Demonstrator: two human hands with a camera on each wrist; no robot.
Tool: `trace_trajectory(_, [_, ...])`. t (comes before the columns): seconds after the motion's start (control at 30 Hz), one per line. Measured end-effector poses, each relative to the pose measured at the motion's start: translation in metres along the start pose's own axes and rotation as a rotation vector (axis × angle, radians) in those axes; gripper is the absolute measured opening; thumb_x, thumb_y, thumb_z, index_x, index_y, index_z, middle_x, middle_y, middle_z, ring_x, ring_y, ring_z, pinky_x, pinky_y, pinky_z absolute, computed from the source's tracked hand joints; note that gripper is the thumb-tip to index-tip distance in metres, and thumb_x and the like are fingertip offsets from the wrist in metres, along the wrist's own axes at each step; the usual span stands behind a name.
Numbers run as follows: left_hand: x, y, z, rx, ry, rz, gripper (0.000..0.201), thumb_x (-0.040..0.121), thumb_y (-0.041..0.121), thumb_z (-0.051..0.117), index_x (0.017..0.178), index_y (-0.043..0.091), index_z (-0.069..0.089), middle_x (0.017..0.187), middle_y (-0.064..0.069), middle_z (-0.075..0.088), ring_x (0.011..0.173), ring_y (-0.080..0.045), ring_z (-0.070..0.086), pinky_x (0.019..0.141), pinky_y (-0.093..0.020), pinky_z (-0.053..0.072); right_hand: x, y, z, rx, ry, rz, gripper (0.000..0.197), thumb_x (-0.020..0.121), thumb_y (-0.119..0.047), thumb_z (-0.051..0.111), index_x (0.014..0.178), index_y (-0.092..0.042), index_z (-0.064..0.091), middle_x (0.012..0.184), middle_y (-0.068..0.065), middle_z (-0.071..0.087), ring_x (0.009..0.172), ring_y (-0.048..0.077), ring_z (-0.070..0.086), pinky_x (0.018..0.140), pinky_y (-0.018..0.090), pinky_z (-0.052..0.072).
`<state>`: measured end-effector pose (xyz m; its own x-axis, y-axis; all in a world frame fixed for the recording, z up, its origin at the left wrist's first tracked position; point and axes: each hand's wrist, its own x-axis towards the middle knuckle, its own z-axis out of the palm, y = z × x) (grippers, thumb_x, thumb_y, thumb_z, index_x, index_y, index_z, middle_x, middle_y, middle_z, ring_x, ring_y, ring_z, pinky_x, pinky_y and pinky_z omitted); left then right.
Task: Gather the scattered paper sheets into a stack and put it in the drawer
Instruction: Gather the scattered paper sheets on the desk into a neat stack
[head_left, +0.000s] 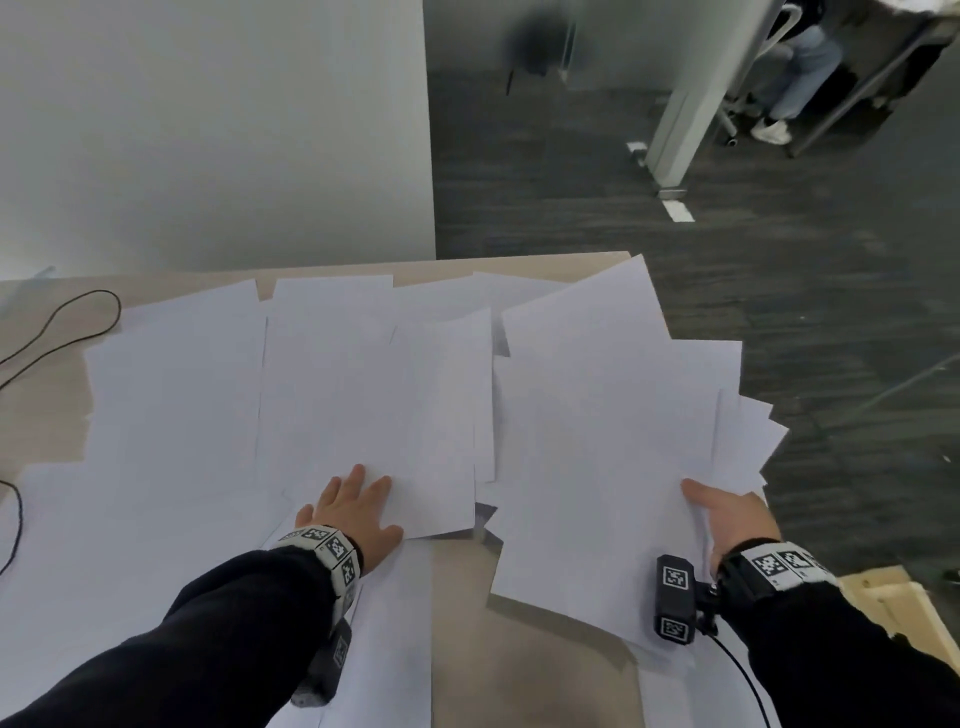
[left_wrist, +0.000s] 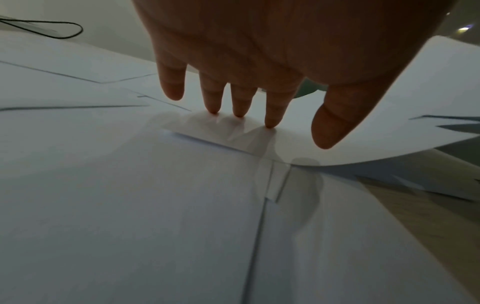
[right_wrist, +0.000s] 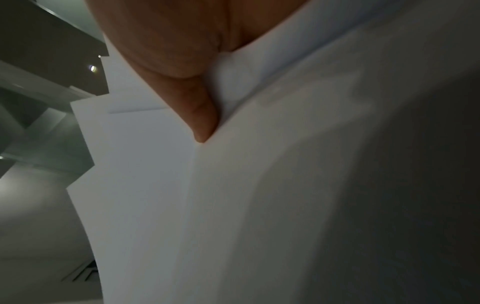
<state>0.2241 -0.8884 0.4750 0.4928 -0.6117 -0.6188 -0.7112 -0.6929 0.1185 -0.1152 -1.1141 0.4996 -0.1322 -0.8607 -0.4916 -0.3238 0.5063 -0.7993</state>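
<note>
Several white paper sheets lie overlapping on a light wooden table. My left hand lies flat with straight fingers, fingertips pressing on the near edge of one sheet. My right hand holds a fanned bundle of sheets at the table's right side, thumb on top, the other fingers hidden beneath. In the right wrist view the thumb pinches that bundle. No drawer is in view.
A thin black cable loops on the table's left part. A white wall panel stands behind the table. Dark carpet lies to the right, with a seated person's legs far off. A wooden edge shows at lower right.
</note>
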Motion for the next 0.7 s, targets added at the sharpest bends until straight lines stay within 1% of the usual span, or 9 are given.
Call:
trace_trajectory(0.1, [-0.011, 0.008, 0.004, -0.069, 0.024, -0.028, 0.068, 0.089, 0.056, 0.043, 0.151, 0.038, 0.021, 0.165, 0.007, 0.004, 0.151, -0.020, 0.006, 0.119, -0.049, 0.015, 0.010, 0.021, -0.027, 0.081, 0.018, -0.008, 0.067, 0.056, -0.037, 0.088, 0.109, -0.003, 0.064, 0.107, 0.009, 0.069, 0.099, 0.032, 0.064, 0.101, 0.050, 0.046])
trace_trajectory(0.13, [-0.014, 0.012, 0.005, -0.118, 0.040, -0.031, 0.065, 0.090, 0.058, 0.044, 0.149, 0.037, 0.027, 0.164, 0.007, 0.012, 0.150, -0.020, 0.012, 0.118, -0.048, 0.018, 0.005, 0.022, -0.034, 0.129, 0.009, -0.004, 0.067, 0.057, -0.035, 0.088, 0.111, -0.002, 0.065, 0.108, 0.010, 0.069, 0.099, 0.032, 0.065, 0.101, 0.050, 0.046])
trace_trajectory(0.3, [-0.036, 0.048, -0.006, -0.612, 0.064, 0.091, 0.053, 0.097, 0.056, 0.042, 0.136, 0.022, 0.053, 0.138, 0.007, 0.054, 0.130, -0.020, 0.048, 0.109, -0.037, 0.035, -0.031, 0.016, -0.055, 0.228, -0.107, 0.000, 0.015, 0.084, -0.008, 0.070, 0.098, -0.003, 0.066, 0.093, 0.011, 0.067, 0.083, 0.028, 0.063, 0.086, 0.037, 0.047])
trace_trajectory(0.37, [-0.049, 0.064, -0.015, -0.849, 0.021, 0.095, 0.047, 0.096, 0.055, 0.045, 0.127, 0.023, 0.059, 0.125, 0.009, 0.061, 0.120, -0.019, 0.057, 0.102, -0.038, 0.042, -0.040, 0.017, -0.060, 0.285, -0.179, -0.002, 0.021, 0.085, -0.003, 0.067, 0.105, -0.001, 0.066, 0.098, 0.015, 0.070, 0.085, 0.031, 0.066, 0.088, 0.042, 0.051])
trace_trajectory(0.43, [-0.063, 0.074, -0.019, -1.019, -0.067, 0.074, 0.034, 0.094, 0.047, 0.057, 0.114, 0.021, 0.065, 0.112, 0.002, 0.069, 0.104, -0.021, 0.066, 0.087, -0.038, 0.054, -0.041, 0.025, -0.061, 0.300, -0.201, 0.009, 0.032, 0.082, -0.004, 0.070, 0.114, -0.002, 0.065, 0.106, 0.019, 0.070, 0.094, 0.035, 0.068, 0.089, 0.048, 0.052])
trace_trajectory(0.53, [-0.080, 0.075, -0.018, -1.031, -0.071, 0.078, 0.011, 0.093, 0.023, 0.064, 0.102, 0.017, 0.067, 0.100, -0.010, 0.073, 0.086, -0.024, 0.073, 0.078, -0.041, 0.061, -0.042, 0.039, -0.059, 0.314, -0.233, 0.060, 0.056, 0.068, -0.017, 0.084, 0.117, -0.002, 0.061, 0.106, 0.020, 0.071, 0.094, 0.039, 0.070, 0.081, 0.053, 0.056])
trace_trajectory(0.6, [-0.089, 0.067, -0.018, -1.014, -0.033, 0.086, 0.009, 0.094, 0.016, 0.061, 0.103, 0.016, 0.065, 0.095, -0.010, 0.074, 0.079, -0.024, 0.074, 0.073, -0.040, 0.062, -0.045, 0.045, -0.056, 0.274, -0.293, 0.053, 0.071, 0.056, -0.029, 0.092, 0.113, -0.001, 0.062, 0.101, 0.021, 0.072, 0.088, 0.037, 0.072, 0.081, 0.052, 0.057])
trace_trajectory(0.67, [-0.096, 0.052, -0.026, -0.974, -0.018, 0.103, 0.011, 0.095, 0.015, 0.059, 0.105, 0.016, 0.065, 0.090, -0.008, 0.075, 0.075, -0.022, 0.075, 0.065, -0.036, 0.060, -0.054, 0.044, -0.053, 0.236, -0.353, 0.051, 0.052, 0.069, -0.023, 0.086, 0.106, 0.006, 0.064, 0.094, 0.023, 0.072, 0.078, 0.033, 0.073, 0.074, 0.040, 0.060])
trace_trajectory(0.7, [-0.097, 0.041, -0.031, -0.940, -0.016, 0.103, 0.010, 0.096, 0.015, 0.058, 0.104, 0.017, 0.065, 0.089, -0.007, 0.075, 0.073, -0.020, 0.075, 0.062, -0.035, 0.060, -0.059, 0.045, -0.051, 0.227, -0.411, 0.050, 0.039, 0.076, -0.015, 0.079, 0.104, 0.009, 0.065, 0.095, 0.026, 0.072, 0.080, 0.035, 0.073, 0.077, 0.041, 0.059])
